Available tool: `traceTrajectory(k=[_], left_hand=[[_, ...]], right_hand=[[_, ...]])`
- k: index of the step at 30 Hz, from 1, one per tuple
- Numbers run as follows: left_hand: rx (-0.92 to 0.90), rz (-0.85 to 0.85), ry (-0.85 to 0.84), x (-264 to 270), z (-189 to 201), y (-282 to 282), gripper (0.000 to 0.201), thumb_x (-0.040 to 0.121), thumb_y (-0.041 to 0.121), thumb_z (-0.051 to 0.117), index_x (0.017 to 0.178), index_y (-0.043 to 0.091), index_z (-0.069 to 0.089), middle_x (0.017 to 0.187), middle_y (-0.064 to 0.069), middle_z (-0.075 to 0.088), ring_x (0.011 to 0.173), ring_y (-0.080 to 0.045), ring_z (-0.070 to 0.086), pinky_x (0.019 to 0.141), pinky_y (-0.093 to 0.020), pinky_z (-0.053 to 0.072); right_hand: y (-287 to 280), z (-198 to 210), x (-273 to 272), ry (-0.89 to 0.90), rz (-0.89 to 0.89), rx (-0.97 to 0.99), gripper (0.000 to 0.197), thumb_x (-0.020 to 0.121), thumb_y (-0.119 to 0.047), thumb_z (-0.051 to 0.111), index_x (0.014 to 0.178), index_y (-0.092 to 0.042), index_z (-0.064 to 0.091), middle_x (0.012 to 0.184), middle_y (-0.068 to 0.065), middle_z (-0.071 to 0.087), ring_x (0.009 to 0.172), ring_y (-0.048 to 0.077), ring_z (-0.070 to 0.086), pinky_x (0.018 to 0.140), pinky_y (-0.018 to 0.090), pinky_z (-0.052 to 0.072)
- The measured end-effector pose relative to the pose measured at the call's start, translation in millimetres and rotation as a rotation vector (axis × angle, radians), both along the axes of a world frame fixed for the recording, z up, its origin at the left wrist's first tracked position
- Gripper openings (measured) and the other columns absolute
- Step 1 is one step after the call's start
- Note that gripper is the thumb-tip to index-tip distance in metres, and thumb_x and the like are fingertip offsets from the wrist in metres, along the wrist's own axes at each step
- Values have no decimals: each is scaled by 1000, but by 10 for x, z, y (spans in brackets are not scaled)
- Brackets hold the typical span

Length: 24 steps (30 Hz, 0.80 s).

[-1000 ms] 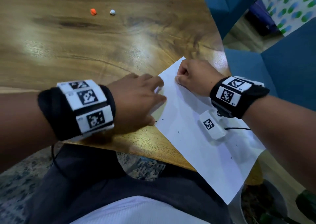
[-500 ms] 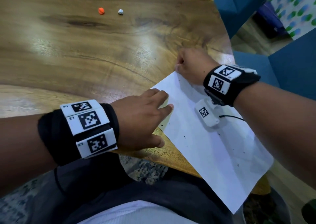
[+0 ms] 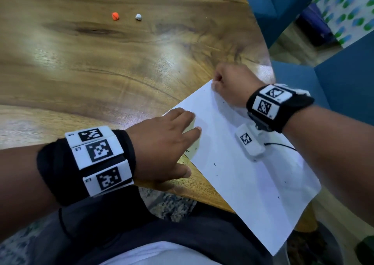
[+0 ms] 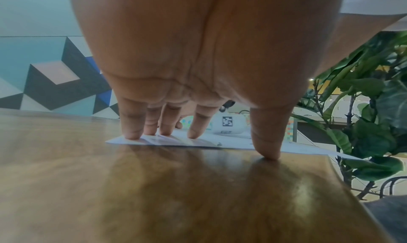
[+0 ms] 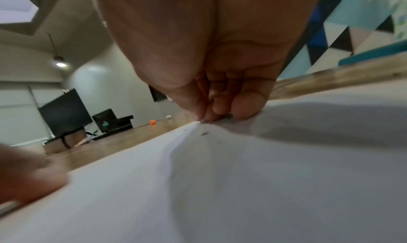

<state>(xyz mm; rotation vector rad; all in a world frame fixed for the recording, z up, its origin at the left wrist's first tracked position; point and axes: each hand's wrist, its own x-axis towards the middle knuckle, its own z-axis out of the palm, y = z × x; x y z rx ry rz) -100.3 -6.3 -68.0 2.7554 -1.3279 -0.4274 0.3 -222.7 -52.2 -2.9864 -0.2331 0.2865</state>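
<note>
Pressing down with my left hand (image 3: 159,147), I hold four straight fingers on the left corner of the sheet of paper (image 3: 253,183), with my thumb on the bare table (image 3: 101,72). The corner itself is hidden beneath them. Far off on the wood lie an orange ball (image 3: 115,16) and a white ball (image 3: 138,17), near each other, with broad open tabletop between them and me. The sheet lies slantwise by the table's right edge, its near end hanging past the rim. My right hand (image 3: 232,84) pinches the far corner with curled fingers. From above my fist covers that corner, and the wrist view of it is blurred. Both hands stay at the same ends of the sheet as a second ago.
</note>
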Motion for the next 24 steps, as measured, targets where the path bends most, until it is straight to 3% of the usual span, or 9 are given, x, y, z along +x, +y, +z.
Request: traceTrajectory(k=[3, 7, 12, 17, 20, 24], left_hand=[[-16, -5, 2, 2, 10, 2, 77, 82, 69, 57, 140, 24, 36, 146, -9, 30, 139, -28, 27, 103, -44, 45], [36, 2, 24, 17, -6, -26, 91, 85, 73, 50, 159, 42, 6, 152, -10, 18, 144, -28, 16, 113, -43, 38], [88, -3, 12, 15, 18, -26, 93, 77, 77, 26, 160, 41, 7, 148, -11, 21, 140, -29, 17, 112, -46, 38], [88, -3, 27, 10, 16, -57, 90, 85, 74, 46, 160, 42, 8, 152, -11, 17, 144, -29, 14, 114, -43, 35], [69, 4, 46, 18, 14, -66, 91, 85, 75, 49, 160, 43, 9, 153, -10, 16, 145, -27, 12, 116, -42, 34], [77, 10, 73, 23, 4, -66, 93, 84, 80, 48, 160, 43, 7, 155, -10, 11, 147, -27, 7, 120, -41, 27]], right_hand=[[-78, 34, 183, 11, -46, -28, 19, 92, -21, 51, 92, -7, 65, 96, 12, 68, 92, 31, 61, 76, 35, 52], [-22, 107, -205, 92, 79, 27, 12, 92, -24, 53, 92, -16, 61, 84, 0, 64, 86, 24, 60, 68, 31, 44], [46, 76, -672, 204, 236, 72, 8, 91, -29, 55, 94, -22, 58, 84, -3, 64, 83, 20, 59, 72, 38, 51], [-91, 38, -216, 51, 87, 14, 14, 92, -20, 48, 93, -13, 59, 86, 6, 65, 83, 27, 58, 69, 34, 47], [-163, 79, 99, 27, -19, -43, 19, 90, -17, 49, 93, -6, 65, 91, 13, 69, 87, 32, 62, 72, 38, 52], [-190, 179, 40, 54, 57, -46, 18, 88, -15, 53, 90, -3, 66, 86, 13, 70, 87, 34, 64, 71, 39, 53]])
